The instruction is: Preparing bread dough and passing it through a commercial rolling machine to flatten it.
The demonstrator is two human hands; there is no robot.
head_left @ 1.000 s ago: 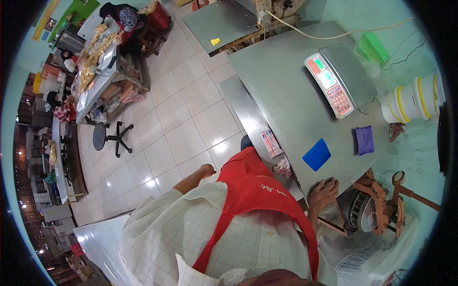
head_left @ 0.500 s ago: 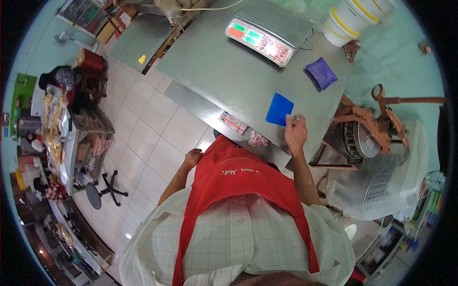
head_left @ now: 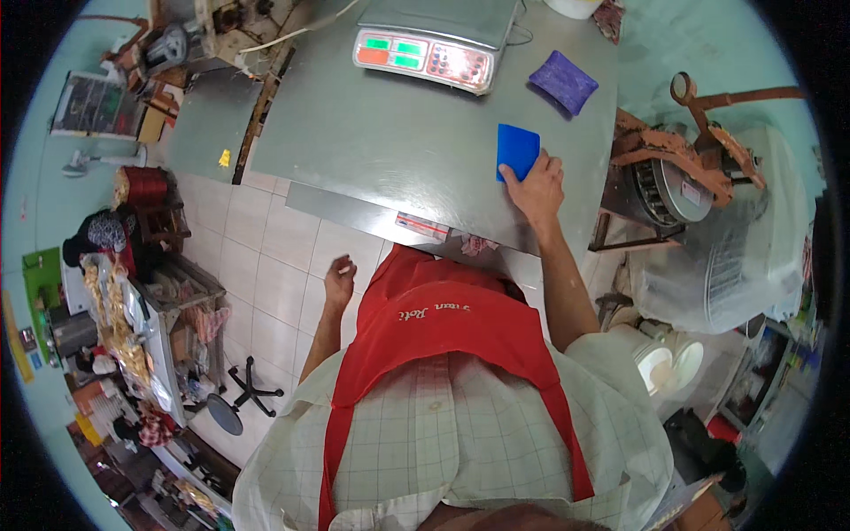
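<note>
My right hand (head_left: 537, 189) is on the steel table, its thumb and fingers closed round the near end of a flat blue dough scraper (head_left: 519, 147). The thumb presses at the scraper's left side, the fingers at its right. My left hand (head_left: 339, 281) hangs over the floor left of my red apron, fingers loosely bent and apart, holding nothing. Beyond the scraper lies a purple pillow-shaped pad (head_left: 565, 82). Farther off and to the left stands a digital scale (head_left: 425, 57) with lit green displays.
The steel table (head_left: 354, 142) has its near edge just before my apron, with a shelf below holding a striped pack (head_left: 422, 227). At right stand a rusty-armed machine (head_left: 682, 181) and plastic-wrapped equipment (head_left: 722, 257). A wheeled stool (head_left: 252, 389) and a cluttered workbench (head_left: 133, 327) stand at left.
The view has shifted. My right hand has moved from the scraper's corner to a grip across its near end, and the scraper has turned slightly. My left hand has moved away from the apron's side.
</note>
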